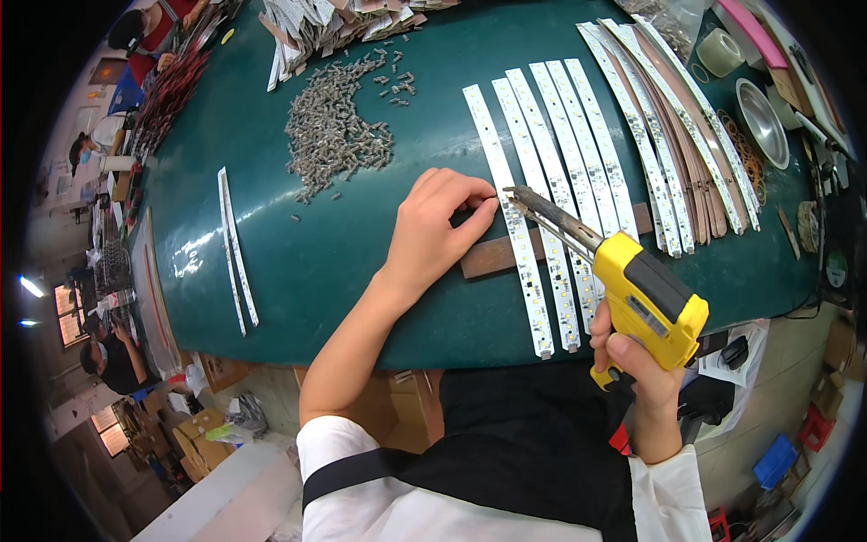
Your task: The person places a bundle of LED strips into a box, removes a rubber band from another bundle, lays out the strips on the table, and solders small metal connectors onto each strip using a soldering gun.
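Observation:
My right hand (637,357) grips a yellow and black soldering gun (646,294) by its handle. The gun's dark tip meets the leftmost of several white LED strips (517,237), near the strip's middle. Thumb and forefinger of my left hand (442,217) are pinched together at that strip's left edge, close to the tip. Whatever sits between those fingertips is too small to make out. Side by side, the strips lie across a brown wooden bar (489,258) on the green table (361,271).
A heap of small metal parts (334,126) lies beyond my left hand. Two separate strips (237,248) rest at the left. More strips (673,135) are stacked at the right, near a metal bowl (761,122) and a tape roll (720,52). Other people work at the far left.

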Tool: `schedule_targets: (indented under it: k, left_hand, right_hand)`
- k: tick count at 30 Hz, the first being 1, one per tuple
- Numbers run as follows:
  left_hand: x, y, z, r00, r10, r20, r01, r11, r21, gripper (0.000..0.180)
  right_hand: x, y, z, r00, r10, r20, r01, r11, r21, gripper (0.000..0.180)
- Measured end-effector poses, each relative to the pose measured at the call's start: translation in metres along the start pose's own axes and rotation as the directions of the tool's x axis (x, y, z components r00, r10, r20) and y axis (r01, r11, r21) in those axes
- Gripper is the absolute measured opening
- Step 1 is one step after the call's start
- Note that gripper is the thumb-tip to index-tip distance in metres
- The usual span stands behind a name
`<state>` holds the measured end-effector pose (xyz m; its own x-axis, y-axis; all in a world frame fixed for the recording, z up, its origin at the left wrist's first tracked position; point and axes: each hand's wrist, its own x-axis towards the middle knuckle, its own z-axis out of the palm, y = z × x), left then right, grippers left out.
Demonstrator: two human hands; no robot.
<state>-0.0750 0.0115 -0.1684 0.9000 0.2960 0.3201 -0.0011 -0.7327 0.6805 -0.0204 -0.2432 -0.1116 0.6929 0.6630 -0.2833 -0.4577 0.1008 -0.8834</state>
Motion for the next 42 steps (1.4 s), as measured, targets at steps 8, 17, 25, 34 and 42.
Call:
schedule_targets:
  k: [8, 17, 25, 34, 42]
  left_hand:
    - [-0.003, -0.001, 0.002, 0.999, 0.031, -0.033, -0.031, 1.000, 0.000, 0.011]
    - [-0.001, -0.002, 0.002, 0.997, 0.072, -0.017, -0.072, 0.997, 0.033, 0.011]
    - [-0.002, -0.006, 0.004, 0.997, 0.065, -0.035, -0.065, 0.998, 0.001, 0.011]
    - [-0.003, -0.005, 0.005, 0.997, 0.061, -0.038, -0.061, 0.998, 0.009, 0.011]
    - [-0.004, -0.006, 0.005, 0.998, 0.049, -0.028, -0.049, 0.999, 0.005, 0.011]
  right_hand:
    - [0.003, -0.008, 0.003, 1.000, 0.030, -0.007, -0.031, 0.995, -0.093, 0.063]
    - [0.002, -0.018, 0.000, 0.997, 0.080, 0.021, -0.072, 0.966, -0.247, 0.055]
    - [0.002, -0.011, 0.004, 0.998, -0.019, -0.058, 0.011, 0.992, -0.123, 0.061]
    - [0.004, -0.016, 0.005, 0.999, 0.037, -0.006, -0.038, 0.987, -0.156, 0.061]
    - [-0.005, -0.009, -0.003, 0.994, -0.106, -0.029, 0.102, 0.987, -0.125, 0.058]
